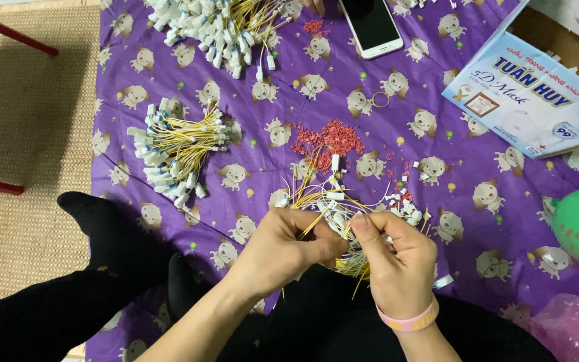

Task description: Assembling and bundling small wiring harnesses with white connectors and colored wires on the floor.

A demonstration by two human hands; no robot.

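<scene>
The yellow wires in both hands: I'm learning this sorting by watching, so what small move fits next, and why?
Probably draw one wire free of the loose bunch of yellow wires, since the left hand and right hand both pinch into it, and lay it toward the tidy bundle on the purple cloth.

Single head view, looking steeply down, close over lap and purple cloth (437,154) on floor.

A woven tan mat (28,121) covers the floor, and a purple cloth printed with small dogs (263,144) is spread over it. On the cloth lie two heaps of yellow wires with white connectors (175,154) (219,27), scattered red bits (333,137), a white phone (372,27), a light-blue box (531,90), and what may be a ring (380,100).
</scene>
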